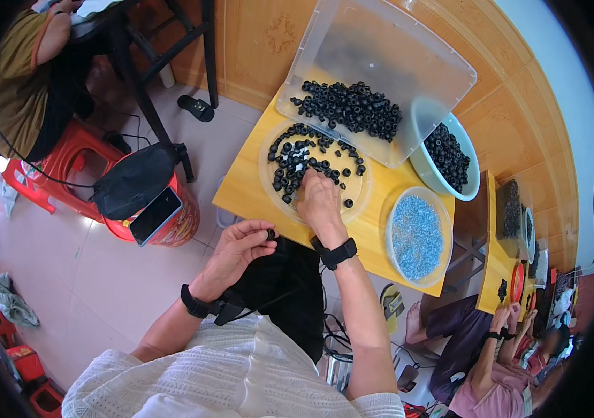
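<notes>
My left hand (235, 252) is closed in front of the table's near edge, thumb and fingertips pinching a small black round part (271, 235). Over a shallow round clear tray (360, 206), my right hand (321, 200) reaches down with its fingers bent together among loose black parts (287, 173). Whatever its fingertips hold is hidden behind the hand. A few small white pieces (298, 164) lie among the black parts. To the right of that hand stands a round clear tub of tiny light-blue pieces (417, 237).
A tilted clear plastic bin (381, 52) with many black parts rests at the table's far side. Beside it stands a pale-blue bowl (473, 167) of black parts. Left are a red bucket (184, 223) with a phone (155, 217) on top and a seated person; others work at lower right.
</notes>
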### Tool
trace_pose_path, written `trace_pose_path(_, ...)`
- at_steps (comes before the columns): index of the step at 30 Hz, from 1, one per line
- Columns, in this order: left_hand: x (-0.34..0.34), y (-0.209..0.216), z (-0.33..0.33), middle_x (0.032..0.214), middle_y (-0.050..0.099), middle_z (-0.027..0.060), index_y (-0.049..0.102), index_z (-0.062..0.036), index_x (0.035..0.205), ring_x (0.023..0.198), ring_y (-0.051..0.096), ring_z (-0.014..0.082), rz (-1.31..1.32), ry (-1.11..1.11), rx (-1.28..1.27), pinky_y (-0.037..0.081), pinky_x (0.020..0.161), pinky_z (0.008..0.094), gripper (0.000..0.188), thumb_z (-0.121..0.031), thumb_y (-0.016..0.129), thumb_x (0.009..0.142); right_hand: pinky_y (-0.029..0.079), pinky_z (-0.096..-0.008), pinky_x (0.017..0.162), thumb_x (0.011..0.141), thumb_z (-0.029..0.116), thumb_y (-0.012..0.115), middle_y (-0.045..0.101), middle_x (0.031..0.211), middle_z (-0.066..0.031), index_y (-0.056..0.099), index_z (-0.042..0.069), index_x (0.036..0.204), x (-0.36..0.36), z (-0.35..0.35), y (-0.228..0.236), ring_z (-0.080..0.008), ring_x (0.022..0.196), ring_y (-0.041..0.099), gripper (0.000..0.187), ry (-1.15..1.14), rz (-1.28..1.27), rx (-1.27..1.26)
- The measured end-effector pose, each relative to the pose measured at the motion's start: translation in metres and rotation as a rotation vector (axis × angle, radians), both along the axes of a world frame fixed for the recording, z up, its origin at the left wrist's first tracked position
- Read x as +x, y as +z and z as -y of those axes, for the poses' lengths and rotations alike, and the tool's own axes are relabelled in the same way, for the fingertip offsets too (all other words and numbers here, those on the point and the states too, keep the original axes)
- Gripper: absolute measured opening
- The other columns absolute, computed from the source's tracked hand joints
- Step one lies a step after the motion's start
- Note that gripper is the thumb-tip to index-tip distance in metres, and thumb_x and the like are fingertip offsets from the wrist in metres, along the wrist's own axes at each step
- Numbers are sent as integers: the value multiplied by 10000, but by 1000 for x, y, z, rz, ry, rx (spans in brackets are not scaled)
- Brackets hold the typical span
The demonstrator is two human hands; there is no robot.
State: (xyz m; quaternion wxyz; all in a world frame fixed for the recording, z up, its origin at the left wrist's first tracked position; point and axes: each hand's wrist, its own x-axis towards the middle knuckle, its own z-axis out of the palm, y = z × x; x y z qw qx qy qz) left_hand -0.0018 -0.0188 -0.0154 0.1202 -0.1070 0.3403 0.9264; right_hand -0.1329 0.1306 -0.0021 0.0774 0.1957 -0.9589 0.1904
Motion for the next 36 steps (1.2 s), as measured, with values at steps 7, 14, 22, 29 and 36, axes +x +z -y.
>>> trace_pose_path(7,4,1,3,984,621,101,584,0,1073,834,638,148,-25,-4,26,541,764,250,200,-42,547,881,491,-402,737,721,19,569,604,869,-195,575,-17,848,4,-2,9,-331,809,592,133,-75,80,-14)
trace_pose_path(14,4,1,2,1021,612,100,569,1,1065,855,644,162,-30,1,21,539,781,261,191,-52,547,883,450,-225,541,882,84,543,559,727,-45,602,-22,892,67,-10,39,-85,584,510,122,-32,630,-979)
trace_pose_path(22,4,1,-2,983,614,55,582,-16,1040,845,629,132,-35,-2,7,530,781,249,180,-58,584,866,410,-184,546,881,46,552,527,811,-13,610,-21,897,104,3,28,-54,648,498,89,-4,555,-1042)
trace_pose_path(29,3,3,-3,966,614,44,581,-23,1008,851,616,114,-71,5,-80,522,784,252,165,-44,606,846,412,-187,554,869,31,567,515,808,-3,608,-14,896,107,7,27,-56,659,507,67,-3,569,-1058)
trace_pose_path(36,5,0,-2,959,610,29,574,-30,992,861,610,109,-147,1,-137,512,791,254,150,-42,604,846,427,-202,562,823,8,605,555,736,-36,598,-13,857,115,7,20,-83,638,535,41,-88,436,-948)
